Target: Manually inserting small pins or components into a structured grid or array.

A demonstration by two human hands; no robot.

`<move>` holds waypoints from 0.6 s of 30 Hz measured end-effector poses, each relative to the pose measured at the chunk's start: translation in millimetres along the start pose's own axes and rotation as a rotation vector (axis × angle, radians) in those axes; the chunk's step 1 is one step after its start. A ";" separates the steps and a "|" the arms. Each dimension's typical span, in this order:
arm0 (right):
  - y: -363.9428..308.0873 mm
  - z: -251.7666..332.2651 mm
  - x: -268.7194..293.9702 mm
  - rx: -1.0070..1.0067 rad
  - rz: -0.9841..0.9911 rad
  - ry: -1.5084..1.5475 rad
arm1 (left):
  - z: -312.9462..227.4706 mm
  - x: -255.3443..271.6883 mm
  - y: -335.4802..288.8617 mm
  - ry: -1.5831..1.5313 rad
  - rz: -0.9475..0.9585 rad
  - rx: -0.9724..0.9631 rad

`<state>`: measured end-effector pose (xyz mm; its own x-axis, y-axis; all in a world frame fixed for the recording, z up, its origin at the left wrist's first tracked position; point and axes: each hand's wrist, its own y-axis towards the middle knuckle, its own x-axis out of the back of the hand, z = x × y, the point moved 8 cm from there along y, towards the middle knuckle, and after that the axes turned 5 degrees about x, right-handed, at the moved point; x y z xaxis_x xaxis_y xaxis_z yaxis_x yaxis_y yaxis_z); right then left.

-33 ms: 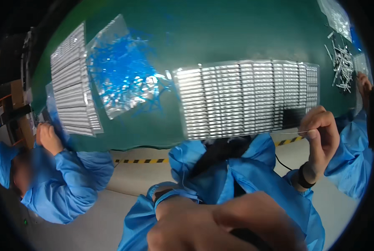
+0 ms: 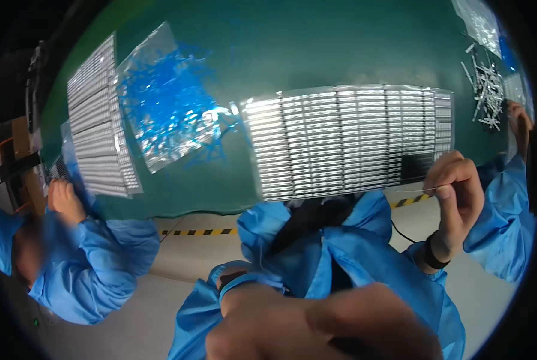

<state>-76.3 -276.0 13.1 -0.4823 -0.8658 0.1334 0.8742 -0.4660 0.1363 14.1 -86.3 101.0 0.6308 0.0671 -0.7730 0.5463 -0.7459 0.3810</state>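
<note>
My right hand (image 2: 457,195) is at the right front edge of the table, thumb and forefinger pinching a thin, pale, needle-like piece (image 2: 421,190). It is too fine for me to name surely. Beside it lies a wide sheet (image 2: 340,141) of silvery strips in rows, with a dark patch (image 2: 417,168) at its near right corner. My left hand (image 2: 316,327) is close up at the lower edge, away from the table, blurred, with fingers curled in. A dark bit shows beneath these fingers, and what they hold is hidden.
Left on the green table (image 2: 340,42) are a clear bag (image 2: 166,108) with blue thin pieces and another striped sheet (image 2: 97,120). Loose silvery pieces (image 2: 487,90) and a clear bag (image 2: 478,24) lie far right. One co-worker (image 2: 94,258) sits left, another's hand (image 2: 520,117) shows right.
The whole view has shifted a little, so the table and sheets sit slightly farther left. My left hand has moved slightly; the right keeps its pinch.
</note>
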 end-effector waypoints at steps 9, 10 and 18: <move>-5.9 -3.1 -3.3 0.042 0.025 0.029 | 7.0 -13.3 -4.1 -0.137 0.041 0.011; -4.9 -2.0 -5.4 0.050 0.021 0.047 | 6.2 -12.9 -4.1 -0.145 0.039 0.013; -2.2 -4.3 -10.7 0.059 0.038 0.087 | 3.6 -14.2 -4.5 -0.191 0.034 0.020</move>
<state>-72.9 -266.6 7.2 -0.4399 -0.8964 0.0545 0.8858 -0.4231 0.1908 0.7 -86.2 108.4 0.5311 -0.0838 -0.8432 0.5145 -0.7587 0.3995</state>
